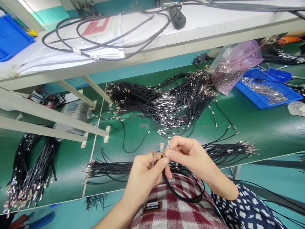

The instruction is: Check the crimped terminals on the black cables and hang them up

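In the head view my left hand (147, 170) is closed in a pinch around black cables (175, 197), which hang in a loop against the checked apron (140, 219). From between its fingers rise a small cable end (161, 148) with a pale tip and some bare coloured wires (154, 155). My right hand (188, 156) meets it fingertip to fingertip and pinches another cable end (169, 143) with a pale tip. Whether the tips are plugs is too small to tell. Just behind both hands lies a bundle of black cables (108, 168) along the table's front edge.
A large heap of black cables (162, 101) covers the middle of the green table (269, 127). At right are a bag of small metal parts (226, 70) and a blue tray (257, 101). Another cable bundle (30, 165) lies left, beyond shelf legs (47, 108). A white shelf (143, 57) overhangs the back.
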A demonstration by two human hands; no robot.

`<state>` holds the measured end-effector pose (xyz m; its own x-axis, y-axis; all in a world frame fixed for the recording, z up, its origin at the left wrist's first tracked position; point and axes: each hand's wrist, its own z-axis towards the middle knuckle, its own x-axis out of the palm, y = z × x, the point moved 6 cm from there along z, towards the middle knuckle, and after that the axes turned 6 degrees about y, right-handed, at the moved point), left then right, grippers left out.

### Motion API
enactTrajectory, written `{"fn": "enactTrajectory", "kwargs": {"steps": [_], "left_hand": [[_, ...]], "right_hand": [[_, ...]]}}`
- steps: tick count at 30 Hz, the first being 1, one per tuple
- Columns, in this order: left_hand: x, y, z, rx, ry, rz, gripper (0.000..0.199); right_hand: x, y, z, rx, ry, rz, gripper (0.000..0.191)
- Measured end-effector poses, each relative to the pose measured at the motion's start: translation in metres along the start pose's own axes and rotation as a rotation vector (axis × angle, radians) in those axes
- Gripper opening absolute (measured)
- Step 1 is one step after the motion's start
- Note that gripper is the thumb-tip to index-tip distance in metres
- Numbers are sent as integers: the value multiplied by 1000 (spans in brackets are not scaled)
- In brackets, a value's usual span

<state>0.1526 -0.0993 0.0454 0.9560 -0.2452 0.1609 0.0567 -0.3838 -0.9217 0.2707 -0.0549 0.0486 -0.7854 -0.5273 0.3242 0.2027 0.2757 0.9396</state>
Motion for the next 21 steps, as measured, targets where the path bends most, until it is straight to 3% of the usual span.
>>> {"fn": "enactTrajectory", "kwargs": {"steps": [21], "left_hand": [[2,4,-2,-34,26,-16,45]], "right_hand": [[-3,9,-2,-49,-56,-186,30]]}}
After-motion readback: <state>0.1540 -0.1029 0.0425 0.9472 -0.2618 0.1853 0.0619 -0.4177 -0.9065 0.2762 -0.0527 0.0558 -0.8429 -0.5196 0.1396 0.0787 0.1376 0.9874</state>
